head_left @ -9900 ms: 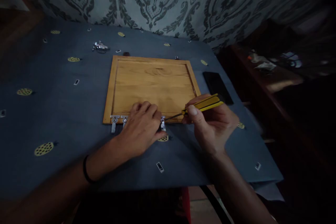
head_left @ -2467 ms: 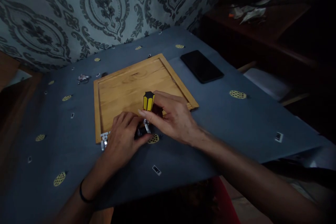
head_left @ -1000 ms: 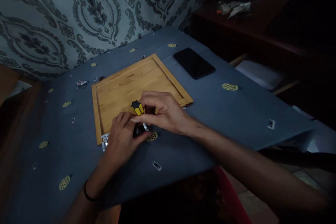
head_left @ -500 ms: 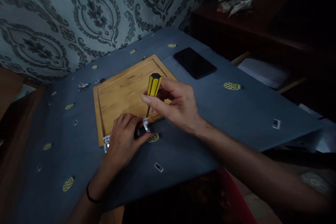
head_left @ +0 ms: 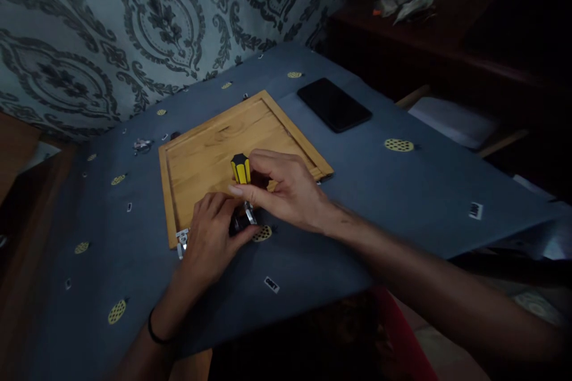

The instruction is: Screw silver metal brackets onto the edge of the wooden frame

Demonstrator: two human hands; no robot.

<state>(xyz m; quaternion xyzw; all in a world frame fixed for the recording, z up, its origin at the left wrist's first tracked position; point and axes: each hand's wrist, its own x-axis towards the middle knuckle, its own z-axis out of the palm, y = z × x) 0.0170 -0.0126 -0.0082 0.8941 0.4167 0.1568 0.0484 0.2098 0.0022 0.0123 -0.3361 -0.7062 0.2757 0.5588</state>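
Observation:
A framed wooden cabinet door (head_left: 223, 143) lies on the table. At its near edge, my left hand (head_left: 209, 241) holds a metal hinge (head_left: 249, 214) with thumb and fingers curved around it. Something dark shows in the gap between them. My right hand (head_left: 290, 190) grips a screwdriver (head_left: 242, 170) by its yellow and black handle. It stands nearly upright, low over the hinge; its shaft and tip are hidden behind my thumb. A second metal hinge (head_left: 182, 239) sits at the door's near left corner, beside my left hand.
The blue tablecloth (head_left: 322, 262) has a pineapple print. A black phone (head_left: 334, 104) lies to the right of the door. Small metal parts (head_left: 142, 146) lie to the left. A patterned wall (head_left: 170, 24) bounds the table's far side.
My right hand has moved down and left with the screwdriver, bringing the handle closer to the hinge and hiding the shaft. My left hand has stayed in place on the hinge.

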